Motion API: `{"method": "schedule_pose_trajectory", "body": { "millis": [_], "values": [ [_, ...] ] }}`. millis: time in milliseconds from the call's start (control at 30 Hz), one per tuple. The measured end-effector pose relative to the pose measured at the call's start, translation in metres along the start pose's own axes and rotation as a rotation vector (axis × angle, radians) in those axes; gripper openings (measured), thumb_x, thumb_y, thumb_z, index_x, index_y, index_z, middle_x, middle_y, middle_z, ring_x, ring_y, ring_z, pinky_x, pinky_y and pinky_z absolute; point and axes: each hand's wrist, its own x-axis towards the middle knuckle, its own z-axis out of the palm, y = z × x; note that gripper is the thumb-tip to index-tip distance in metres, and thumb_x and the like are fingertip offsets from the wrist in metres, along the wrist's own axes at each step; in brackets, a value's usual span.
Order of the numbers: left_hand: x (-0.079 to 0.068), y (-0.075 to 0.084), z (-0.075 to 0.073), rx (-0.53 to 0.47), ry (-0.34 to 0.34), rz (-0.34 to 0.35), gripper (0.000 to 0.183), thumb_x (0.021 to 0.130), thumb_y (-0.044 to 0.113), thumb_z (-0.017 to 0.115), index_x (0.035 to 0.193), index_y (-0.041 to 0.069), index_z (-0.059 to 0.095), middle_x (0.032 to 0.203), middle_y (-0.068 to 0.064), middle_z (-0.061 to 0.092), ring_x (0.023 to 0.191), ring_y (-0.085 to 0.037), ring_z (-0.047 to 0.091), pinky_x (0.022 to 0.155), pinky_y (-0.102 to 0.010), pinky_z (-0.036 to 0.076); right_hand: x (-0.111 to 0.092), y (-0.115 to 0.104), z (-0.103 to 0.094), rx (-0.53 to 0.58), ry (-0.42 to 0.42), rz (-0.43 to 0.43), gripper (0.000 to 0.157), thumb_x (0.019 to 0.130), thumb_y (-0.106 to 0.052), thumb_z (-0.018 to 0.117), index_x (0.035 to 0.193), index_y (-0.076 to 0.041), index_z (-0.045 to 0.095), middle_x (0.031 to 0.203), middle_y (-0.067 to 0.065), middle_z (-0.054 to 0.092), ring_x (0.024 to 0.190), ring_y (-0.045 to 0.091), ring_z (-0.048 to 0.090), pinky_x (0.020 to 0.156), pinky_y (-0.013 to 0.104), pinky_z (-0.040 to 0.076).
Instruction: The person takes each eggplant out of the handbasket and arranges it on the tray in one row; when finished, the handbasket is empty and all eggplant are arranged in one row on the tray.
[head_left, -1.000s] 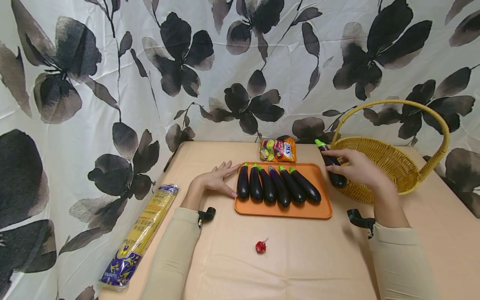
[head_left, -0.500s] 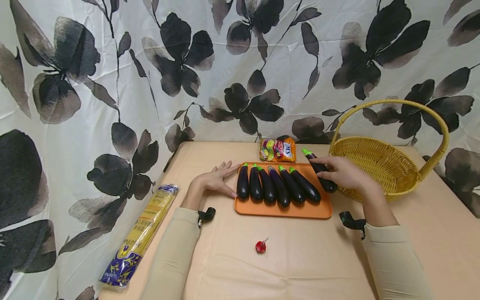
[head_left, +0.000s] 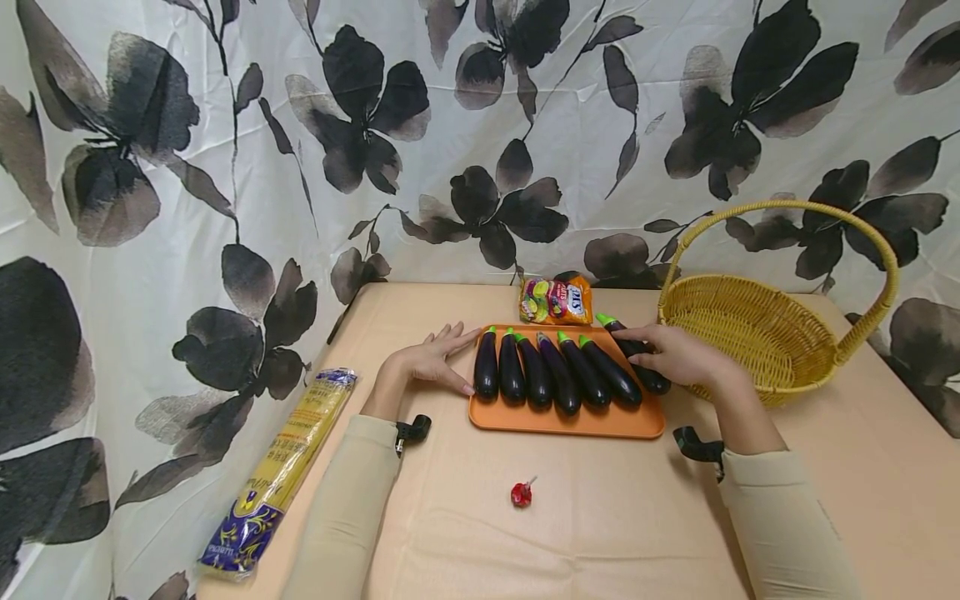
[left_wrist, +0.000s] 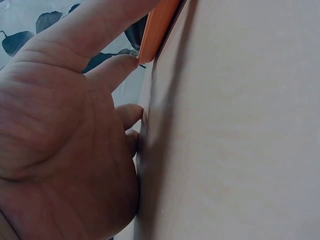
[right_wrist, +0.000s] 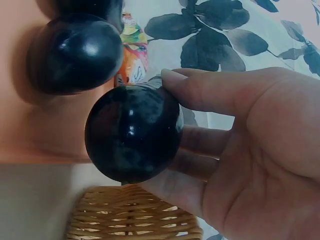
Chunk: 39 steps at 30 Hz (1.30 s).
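In the head view my right hand (head_left: 690, 357) grips a dark, glossy eggplant (head_left: 649, 379) with a green stem end, at the right side of the orange tray (head_left: 555, 424). Seen from the right wrist, the thumb and fingers curl round this eggplant (right_wrist: 132, 135), blunt end toward the camera. Several more eggplants (head_left: 537, 379) lie side by side on the tray, stems pointing away. At the tray's left edge my left hand (head_left: 429, 363) rests with fingers spread and touches the rim. The left wrist view shows its palm (left_wrist: 65, 125) beside the tray corner (left_wrist: 155, 30).
A yellow wicker basket (head_left: 750, 333) with a tall handle stands right of the tray. Behind the tray lies a bright candy bag (head_left: 556, 300). A red wrapped lollipop (head_left: 522, 494) is in front, and a spaghetti pack (head_left: 281, 475) lies along the left edge.
My right hand has carried the eggplant leftward from beside the basket to the tray's right side, and lower. The left hand has stayed at the tray's left edge.
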Motion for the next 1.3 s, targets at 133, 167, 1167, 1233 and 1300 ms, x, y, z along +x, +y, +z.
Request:
{"method": "schedule_pose_trajectory", "body": {
  "millis": [133,167,1167,1233,1300],
  "values": [
    [-0.001,0.000,-0.001,0.007,-0.003,0.004,0.123,0.072,0.057,0.092,0.168,0.035,0.018,0.176,-0.011,-0.005,0.162,-0.033,-0.013,0.131,-0.055,-0.009,0.002,0.002,0.002,-0.010,-0.013,-0.028,0.050,0.106,-0.017,0.061,0.154,-0.009,0.051,0.148,0.030,0.054,0.131,0.044,0.055,0.111,0.069,0.042],
    [-0.001,0.000,-0.001,0.010,-0.003,0.008,0.123,0.072,0.056,0.091,0.168,0.035,0.018,0.176,-0.012,-0.005,0.162,-0.034,-0.013,0.131,-0.056,-0.009,0.002,0.002,0.002,-0.011,-0.015,-0.035,0.050,0.106,-0.017,0.060,0.154,-0.008,0.051,0.148,0.029,0.054,0.132,0.045,0.055,0.111,0.069,0.042],
    [0.002,-0.002,-0.001,0.014,0.000,0.022,0.122,0.072,0.057,0.091,0.168,0.035,0.018,0.176,-0.014,-0.006,0.162,-0.035,-0.013,0.130,-0.057,-0.009,0.010,0.010,0.012,-0.068,-0.103,0.009,0.051,0.107,-0.018,0.056,0.156,-0.006,0.047,0.146,0.032,0.055,0.107,0.030,0.060,0.092,0.049,0.051],
    [0.002,-0.002,-0.001,0.016,-0.003,0.018,0.123,0.072,0.058,0.091,0.168,0.035,0.018,0.176,-0.014,-0.006,0.162,-0.035,-0.013,0.130,-0.057,-0.009,0.009,0.009,0.013,-0.065,-0.104,0.021,0.052,0.107,-0.019,0.057,0.157,-0.006,0.046,0.147,0.030,0.055,0.112,0.031,0.061,0.099,0.053,0.052],
    [0.002,-0.002,0.000,0.017,-0.007,0.015,0.123,0.072,0.058,0.091,0.168,0.036,0.017,0.176,-0.013,-0.006,0.162,-0.034,-0.013,0.130,-0.057,-0.009,0.008,0.008,0.013,-0.064,-0.109,0.020,0.053,0.107,-0.019,0.057,0.157,-0.005,0.045,0.147,0.030,0.055,0.118,0.033,0.061,0.104,0.059,0.050]
  ]
}}
